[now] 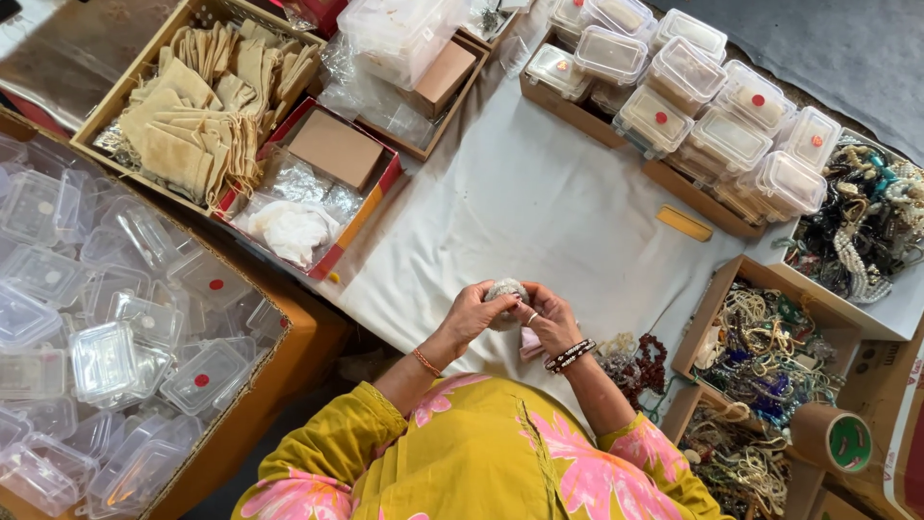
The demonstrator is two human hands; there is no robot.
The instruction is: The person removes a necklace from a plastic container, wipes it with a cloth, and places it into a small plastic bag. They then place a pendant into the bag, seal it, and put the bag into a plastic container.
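Both hands meet over the white cloth-covered surface (539, 212): the left hand (474, 313) and right hand (551, 320) close together around a small pale pouch (504, 289). Lidded clear boxes (693, 87), apparently filled, are stacked ahead to the right. A carton (274, 332) of empty clear boxes (106, 356) sits at left, a tray of beige pouches (207, 96) behind it, and boxes of beaded jewellery (770, 347) at right, so much seems left.
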